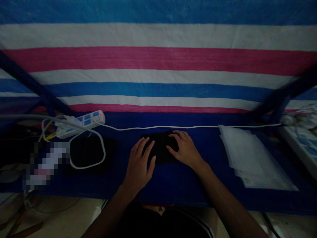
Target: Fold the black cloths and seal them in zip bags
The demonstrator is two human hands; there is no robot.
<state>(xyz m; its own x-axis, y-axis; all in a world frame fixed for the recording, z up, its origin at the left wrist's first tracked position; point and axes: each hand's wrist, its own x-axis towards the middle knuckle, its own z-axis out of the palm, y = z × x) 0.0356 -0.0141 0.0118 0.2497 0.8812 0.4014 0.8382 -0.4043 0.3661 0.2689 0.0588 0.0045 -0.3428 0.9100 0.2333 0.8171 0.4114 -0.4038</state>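
A dark, soft piece of black cloth (159, 147) lies flat on the blue table covering (173, 186), directly in front of me. My left hand (140, 163) rests on its near left part, fingers spread. My right hand (184, 150) lies on its right end, with the fingertips pressing on top. Neither hand appears to pinch or lift the cloth. The hands are a short distance apart, and the cloth shows between them.
A white power strip (81, 125) lies at the back left, and a white cable (188, 127) runs along the table's far side. A black item (86, 152) sits inside a white cord loop. Papers (252, 158) lie right, beside another power strip (299, 142). A striped tarpaulin (158, 59) hangs behind.
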